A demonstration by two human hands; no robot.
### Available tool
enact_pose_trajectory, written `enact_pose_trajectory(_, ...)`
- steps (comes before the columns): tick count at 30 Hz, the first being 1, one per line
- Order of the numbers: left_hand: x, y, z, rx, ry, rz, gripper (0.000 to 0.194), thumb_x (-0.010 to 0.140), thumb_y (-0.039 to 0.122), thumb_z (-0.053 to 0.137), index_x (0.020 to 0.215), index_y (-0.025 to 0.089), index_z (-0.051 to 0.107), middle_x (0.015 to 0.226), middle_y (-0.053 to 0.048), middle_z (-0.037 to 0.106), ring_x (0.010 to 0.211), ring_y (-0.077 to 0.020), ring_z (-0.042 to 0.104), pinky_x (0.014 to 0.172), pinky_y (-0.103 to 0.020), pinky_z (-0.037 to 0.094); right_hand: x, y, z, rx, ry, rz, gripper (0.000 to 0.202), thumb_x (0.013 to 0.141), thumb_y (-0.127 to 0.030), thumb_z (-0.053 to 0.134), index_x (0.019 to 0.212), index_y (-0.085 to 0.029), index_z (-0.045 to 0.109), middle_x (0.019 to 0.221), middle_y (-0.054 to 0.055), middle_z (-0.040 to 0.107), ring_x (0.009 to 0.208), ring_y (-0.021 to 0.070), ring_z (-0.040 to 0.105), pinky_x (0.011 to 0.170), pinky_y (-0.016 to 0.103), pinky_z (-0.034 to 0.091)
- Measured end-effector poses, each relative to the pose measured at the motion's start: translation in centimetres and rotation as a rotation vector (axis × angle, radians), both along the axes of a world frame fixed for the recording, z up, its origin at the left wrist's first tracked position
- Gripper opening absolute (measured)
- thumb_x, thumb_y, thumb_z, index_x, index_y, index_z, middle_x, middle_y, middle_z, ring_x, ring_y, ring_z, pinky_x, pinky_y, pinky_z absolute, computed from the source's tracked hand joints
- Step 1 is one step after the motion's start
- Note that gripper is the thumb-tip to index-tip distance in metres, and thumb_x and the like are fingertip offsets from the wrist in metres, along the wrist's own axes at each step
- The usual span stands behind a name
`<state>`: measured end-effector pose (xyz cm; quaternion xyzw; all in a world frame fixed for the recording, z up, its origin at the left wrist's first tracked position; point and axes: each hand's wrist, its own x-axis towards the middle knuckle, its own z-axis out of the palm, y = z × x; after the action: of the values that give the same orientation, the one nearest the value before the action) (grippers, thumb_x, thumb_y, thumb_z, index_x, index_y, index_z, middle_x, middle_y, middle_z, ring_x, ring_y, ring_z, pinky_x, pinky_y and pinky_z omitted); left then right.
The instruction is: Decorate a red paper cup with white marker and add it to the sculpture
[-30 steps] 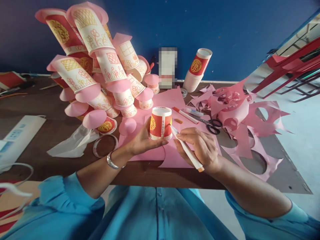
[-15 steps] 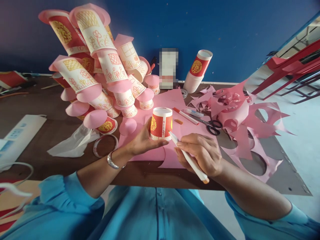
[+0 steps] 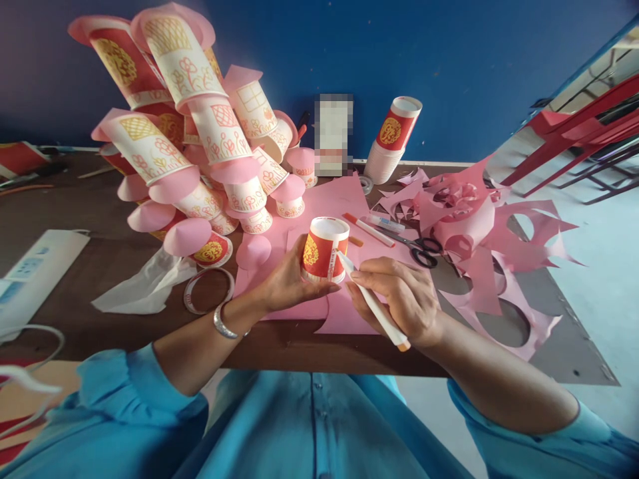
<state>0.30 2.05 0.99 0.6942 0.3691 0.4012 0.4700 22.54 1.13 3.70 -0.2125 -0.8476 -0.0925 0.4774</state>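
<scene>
My left hand (image 3: 294,283) is wrapped round the lower part of a red and white paper cup (image 3: 324,251) with gold round patterns, its white rim up. In my right hand (image 3: 402,296) is a white marker (image 3: 375,309) with an orange end, gripped between thumb and fingers. The marker's tip meets or nearly meets the cup's side; exact contact cannot be made out. Pink paper sheets (image 3: 294,309) lie beneath. Behind the cup are an orange marker cap (image 3: 355,241), a second marker (image 3: 369,230) and black-handled scissors (image 3: 424,253).
Decorated cups with pink cone roofs (image 3: 214,133) are stacked at the left. Stacked cups (image 3: 387,150) lean near the blue wall. Pink scraps (image 3: 464,226) cover the right side. A tape roll (image 3: 208,291) and white tissue (image 3: 144,286) lie left, beyond them a white power strip (image 3: 37,273).
The cup has turned slightly in my left hand, its printed white strip shifting right. The marker's tip has moved a little up the cup's side, and my right hand has shifted slightly left.
</scene>
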Motion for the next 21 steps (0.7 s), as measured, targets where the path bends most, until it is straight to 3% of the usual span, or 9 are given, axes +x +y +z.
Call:
enact_pose_trajectory(4, 0.1, 0.1, 0.0, 0.018, -0.024, 0.005, 0.046, 0.087, 0.049, 0.087, 0.12, 0.028, 0.063, 0.109, -0.005, 0.073, 0.094, -0.0247, 0.074, 0.081, -0.044, 0.069, 0.1, 0.0, -0.1, -0.015, -0.021, -0.013, 0.021, 0.097, -0.01, 0.072, 0.114, -0.019, 0.063, 0.089, 0.004, 0.078, 0.074, 0.0164, 0.076, 0.064, 0.026, 0.064)
enact_pose_trajectory(9, 0.0, -0.1, -0.1, -0.017, -0.06, -0.024, 0.047, 0.088, 0.043, 0.086, 0.126, 0.03, 0.063, 0.112, -0.003, 0.073, 0.095, -0.0251, 0.076, 0.083, -0.046, 0.07, 0.1, 0.1, -0.1, -0.019, -0.023, 0.0, 0.017, 0.1, -0.011, 0.07, 0.113, -0.02, 0.063, 0.089, 0.003, 0.078, 0.073, 0.0159, 0.076, 0.063, 0.026, 0.064)
enact_pose_trajectory(17, -0.3, -0.1, -1.2, -0.007, 0.051, 0.149, 0.063, 0.078, 0.047, 0.092, 0.128, 0.03, 0.059, 0.113, -0.004, 0.071, 0.101, -0.0277, 0.076, 0.084, -0.048, 0.071, -0.1, -0.1, -0.1, -0.042, -0.048, 0.054, 0.013, 0.101, -0.009, 0.068, 0.112, -0.013, 0.062, 0.086, 0.007, 0.077, 0.078, 0.0166, 0.077, 0.068, 0.026, 0.064)
enact_pose_trajectory(21, -0.1, 0.0, -0.7, -0.025, 0.051, 0.129, 0.056, 0.082, 0.049, 0.087, 0.128, 0.03, 0.063, 0.109, -0.004, 0.072, 0.094, -0.0254, 0.073, 0.08, -0.046, 0.07, -0.1, -0.2, -0.4, -0.062, -0.052, 0.055, 0.01, 0.102, -0.009, 0.067, 0.109, -0.014, 0.062, 0.085, 0.006, 0.075, 0.073, 0.0156, 0.074, 0.064, 0.025, 0.062)
